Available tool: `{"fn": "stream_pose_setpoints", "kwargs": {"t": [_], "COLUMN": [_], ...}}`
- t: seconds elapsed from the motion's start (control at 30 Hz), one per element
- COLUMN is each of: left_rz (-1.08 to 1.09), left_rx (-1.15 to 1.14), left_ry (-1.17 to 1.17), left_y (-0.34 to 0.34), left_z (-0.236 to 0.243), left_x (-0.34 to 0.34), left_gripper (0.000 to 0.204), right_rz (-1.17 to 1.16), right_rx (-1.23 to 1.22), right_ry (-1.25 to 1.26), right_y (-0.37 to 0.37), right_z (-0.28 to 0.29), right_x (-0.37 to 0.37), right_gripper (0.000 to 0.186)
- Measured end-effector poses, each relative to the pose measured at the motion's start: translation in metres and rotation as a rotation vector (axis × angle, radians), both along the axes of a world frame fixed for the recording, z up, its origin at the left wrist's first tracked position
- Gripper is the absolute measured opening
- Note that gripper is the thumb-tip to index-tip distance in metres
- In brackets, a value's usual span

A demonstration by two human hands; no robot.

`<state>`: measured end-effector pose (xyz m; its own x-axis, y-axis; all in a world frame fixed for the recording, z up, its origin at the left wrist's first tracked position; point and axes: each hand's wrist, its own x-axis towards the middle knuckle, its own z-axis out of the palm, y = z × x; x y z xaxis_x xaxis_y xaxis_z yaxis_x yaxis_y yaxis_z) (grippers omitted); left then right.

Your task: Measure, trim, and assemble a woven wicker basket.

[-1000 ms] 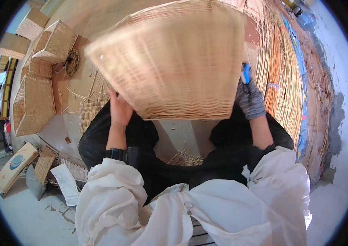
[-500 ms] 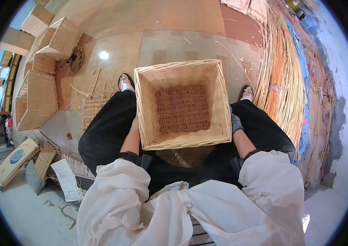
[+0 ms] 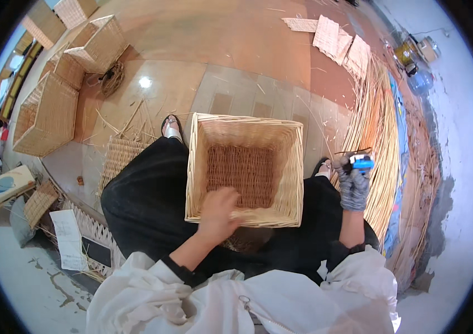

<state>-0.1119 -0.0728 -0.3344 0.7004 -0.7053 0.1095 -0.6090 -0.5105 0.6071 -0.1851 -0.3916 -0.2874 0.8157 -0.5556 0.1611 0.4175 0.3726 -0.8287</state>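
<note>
A square woven wicker basket (image 3: pixel 292 170) with a pale rim and a darker brown base rests between my knees, its mouth facing up. My bare left hand (image 3: pixel 220 209) is over its near rim, reaching partly inside. Motion smears those fingers, so I cannot make out whether they touch the weave. My right hand (image 3: pixel 353 186), in a grey glove, is raised beyond the basket's right side. It is closed around a small blue and black hand tool (image 3: pixel 362 162); a thin dark piece sticks out from it, and its exact kind is unclear.
A long bundle of wicker rods (image 3: pixel 378 145) lies along the right. Several finished baskets (image 3: pixel 52 117) stand at the left, near a coil of dark cane (image 3: pixel 113 79). A flat woven panel (image 3: pixel 119 158) sits by my left leg. Woven pieces (image 3: pixel 334 40) lie at the far right.
Both hands have let go of the basket's sides. My left hand has come over the near rim; my right has moved out right with the blue tool showing. The basket sits lower in view.
</note>
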Motion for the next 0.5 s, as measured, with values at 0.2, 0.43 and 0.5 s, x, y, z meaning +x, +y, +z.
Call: {"fn": "stream_pose_setpoints", "kwargs": {"t": [0.2, 0.43, 0.5], "left_rz": [0.778, 0.603, 0.578], "left_rx": [0.110, 0.153, 0.201], "left_ry": [0.313, 0.572, 0.577], "left_y": [0.054, 0.050, 0.049], "left_z": [-0.045, -0.046, -0.045], "left_x": [0.024, 0.028, 0.028], "left_gripper": [0.039, 0.023, 0.024], "right_rz": [-0.301, -0.193, -0.227], "right_rx": [-0.539, -0.996, -0.935], "right_ry": [0.529, 1.117, 1.230], "right_y": [-0.005, -0.029, -0.023], "right_z": [0.003, -0.076, -0.078], "right_x": [0.090, 0.166, 0.166], "right_gripper": [0.031, 0.052, 0.054]}}
